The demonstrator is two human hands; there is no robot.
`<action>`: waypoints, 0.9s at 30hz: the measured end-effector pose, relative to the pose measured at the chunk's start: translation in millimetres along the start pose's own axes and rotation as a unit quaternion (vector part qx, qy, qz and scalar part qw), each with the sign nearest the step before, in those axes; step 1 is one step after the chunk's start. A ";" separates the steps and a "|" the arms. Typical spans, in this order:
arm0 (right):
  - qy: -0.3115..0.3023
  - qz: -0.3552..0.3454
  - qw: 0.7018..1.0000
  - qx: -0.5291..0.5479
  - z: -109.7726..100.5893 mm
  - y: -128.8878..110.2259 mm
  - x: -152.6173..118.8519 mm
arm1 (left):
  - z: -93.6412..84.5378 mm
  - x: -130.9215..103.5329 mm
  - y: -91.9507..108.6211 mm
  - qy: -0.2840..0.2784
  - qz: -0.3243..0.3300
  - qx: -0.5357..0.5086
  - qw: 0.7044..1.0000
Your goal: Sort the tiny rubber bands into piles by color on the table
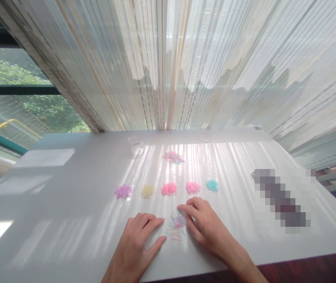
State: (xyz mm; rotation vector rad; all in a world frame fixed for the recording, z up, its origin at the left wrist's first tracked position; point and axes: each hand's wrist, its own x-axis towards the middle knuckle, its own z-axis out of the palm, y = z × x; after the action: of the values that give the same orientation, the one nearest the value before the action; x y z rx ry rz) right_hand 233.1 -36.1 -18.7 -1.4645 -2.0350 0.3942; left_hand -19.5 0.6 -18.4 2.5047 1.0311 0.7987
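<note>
A loose pile of mixed-colour paper clips (178, 221) lies on the white table between my hands. On its left rests my left hand (140, 239), thumb and fingers apart, holding nothing. My right hand (203, 222) is at the pile's right edge, its fingers spread and nothing visible in them. Beyond the hands runs a row of small piles: purple (123, 191), yellow (148, 191), red-pink (169, 189), pink (193, 187) and teal (212, 185). Farther back lies another mixed pile (173, 157).
A clear round container (137, 151) stands at the back left of the table (76, 188), and a clear round item (205, 137) lies at the back. A pixelated dark object (282, 200) is on the right. Striped curtains (168, 70) hang behind the table.
</note>
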 end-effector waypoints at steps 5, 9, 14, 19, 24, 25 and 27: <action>0.032 -0.012 0.999 0.022 5.1 -3.6 -5.1 | 9.8 7.3 5.4 -0.002 0.007 -0.024 1.000; 0.058 0.002 0.997 0.041 -1.5 -4.0 -16.5 | 10.3 11.6 6.4 0.001 0.023 -0.039 0.999; 0.060 0.046 0.997 0.015 -9.3 -5.0 -33.0 | 6.3 16.1 6.3 0.002 0.010 -0.049 0.999; 0.019 0.044 0.999 0.014 -6.0 -11.3 -34.1 | 5.2 15.8 6.9 -0.013 0.010 -0.058 0.998; 0.032 0.027 0.999 0.008 4.5 -13.9 -26.4 | 7.5 12.1 5.6 -0.022 0.016 -0.058 0.998; 0.035 0.025 0.999 0.011 5.3 -13.4 -26.0 | 8.1 11.2 5.3 -0.017 0.013 -0.061 0.998; 0.037 0.027 0.999 0.027 4.4 -11.6 -27.0 | 9.2 9.4 4.6 -0.006 0.008 -0.069 0.998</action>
State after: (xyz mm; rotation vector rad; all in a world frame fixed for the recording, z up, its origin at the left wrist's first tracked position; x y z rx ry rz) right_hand 227.5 -64.8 -23.5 -1.4817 -1.9159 0.4068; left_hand -6.0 3.5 -20.0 2.4010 0.9200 0.8304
